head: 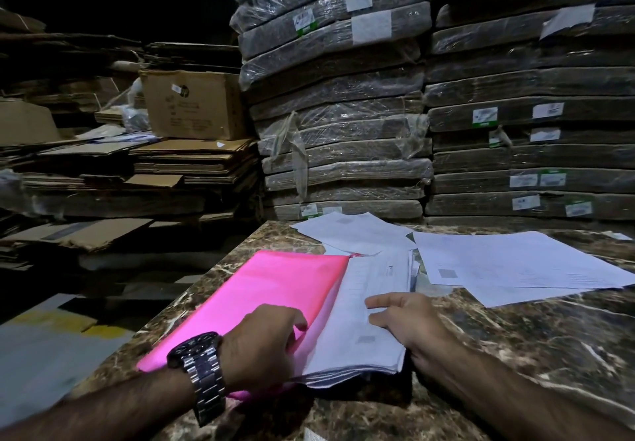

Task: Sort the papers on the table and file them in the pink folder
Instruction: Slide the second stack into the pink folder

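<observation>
Dim storeroom, brown marble table, plastic-wrapped bundles stacked behind, flattened cardboard at left

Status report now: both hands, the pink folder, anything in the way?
Left hand on pink folder cover. Right hand flat on paper stack in folder. Loose sheets not yet filed. Nothing blocking.

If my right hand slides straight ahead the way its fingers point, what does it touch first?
The right hand already rests on the white paper stack with fingers pointing left; sliding on, it would probably meet the pink plastic folder cover first.
</observation>
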Available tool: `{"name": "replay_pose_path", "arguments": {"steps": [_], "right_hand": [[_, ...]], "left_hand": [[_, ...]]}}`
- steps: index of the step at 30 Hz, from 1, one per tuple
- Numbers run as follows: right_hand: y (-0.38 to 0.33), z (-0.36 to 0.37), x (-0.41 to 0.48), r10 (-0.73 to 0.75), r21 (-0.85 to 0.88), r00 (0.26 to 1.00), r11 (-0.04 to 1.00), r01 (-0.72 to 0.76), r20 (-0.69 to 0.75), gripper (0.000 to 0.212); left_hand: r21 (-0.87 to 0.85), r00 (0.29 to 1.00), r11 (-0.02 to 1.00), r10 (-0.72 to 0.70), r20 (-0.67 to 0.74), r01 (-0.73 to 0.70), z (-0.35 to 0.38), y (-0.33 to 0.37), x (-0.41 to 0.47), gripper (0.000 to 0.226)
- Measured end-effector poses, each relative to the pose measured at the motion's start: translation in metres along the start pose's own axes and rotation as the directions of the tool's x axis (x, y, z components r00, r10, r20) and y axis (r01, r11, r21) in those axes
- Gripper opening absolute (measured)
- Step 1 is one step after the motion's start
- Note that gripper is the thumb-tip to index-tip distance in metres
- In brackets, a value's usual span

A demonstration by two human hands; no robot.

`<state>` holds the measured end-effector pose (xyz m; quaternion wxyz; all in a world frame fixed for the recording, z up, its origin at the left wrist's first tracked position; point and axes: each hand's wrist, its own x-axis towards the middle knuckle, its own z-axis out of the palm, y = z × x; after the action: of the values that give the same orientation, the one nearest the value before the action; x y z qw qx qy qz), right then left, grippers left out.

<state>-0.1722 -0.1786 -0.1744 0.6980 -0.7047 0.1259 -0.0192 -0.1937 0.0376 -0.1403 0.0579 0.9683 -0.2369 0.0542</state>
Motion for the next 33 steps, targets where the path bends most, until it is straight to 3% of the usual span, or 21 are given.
{"name": "replay_pose_path", "arguments": {"steps": [2, 6, 8, 13, 19, 21, 23, 27, 33], "right_hand": [[0.002, 0.013, 0.001, -0.031, -0.035, 1.000, 0.999, 0.031, 0.006, 0.022], [0.004, 0.030, 0.001, -0.052, -0.072, 0.999, 0.996, 0.052, 0.004, 0.022], [0.007, 0.035, 0.004, -0.048, -0.075, 0.999, 0.996, 0.048, 0.004, 0.022], [0.012, 0.050, 0.013, -0.032, -0.067, 0.999, 0.997, 0.033, 0.010, 0.018], [0.008, 0.086, 0.016, 0.013, -0.041, 0.984, 0.999, -0.006, 0.180, 0.030], [0.002, 0.098, 0.013, 0.026, -0.068, 0.966, 0.998, -0.009, 0.257, 0.025], [-0.003, 0.107, 0.013, 0.037, -0.098, 0.961, 0.995, -0.010, 0.275, 0.017], [-0.005, 0.111, 0.011, 0.027, -0.008, 0.927, 1.000, -0.026, 0.374, 0.022], [-0.010, 0.104, 0.009, 0.063, -0.011, 0.883, 0.998, -0.066, 0.465, 0.032]], "left_hand": [[0.003, 0.999, 0.999, -0.036, 0.000, 0.036, 0.006, 0.003, 0.003, 0.048], [0.230, 0.965, 0.938, -0.259, -0.039, 0.261, 0.013, 0.009, 0.019, 0.025], [0.278, 0.955, 0.918, -0.297, 0.003, 0.284, 0.011, 0.011, 0.027, 0.020], [0.273, 0.959, 0.920, -0.274, -0.069, 0.282, 0.011, 0.008, 0.032, 0.007], [0.201, 0.967, 0.958, -0.162, -0.199, 0.202, 0.012, 0.005, 0.027, 0.020], [0.145, 0.965, 0.975, -0.130, -0.227, 0.166, 0.011, 0.006, 0.024, 0.019], [0.065, 0.960, 0.987, -0.128, -0.249, 0.149, 0.010, 0.002, 0.022, 0.013], [-0.034, 0.954, 0.992, -0.125, -0.272, 0.120, 0.011, -0.011, 0.018, 0.020], [-0.036, 0.945, 0.985, -0.169, -0.279, 0.166, 0.013, -0.009, 0.018, 0.026]]}}
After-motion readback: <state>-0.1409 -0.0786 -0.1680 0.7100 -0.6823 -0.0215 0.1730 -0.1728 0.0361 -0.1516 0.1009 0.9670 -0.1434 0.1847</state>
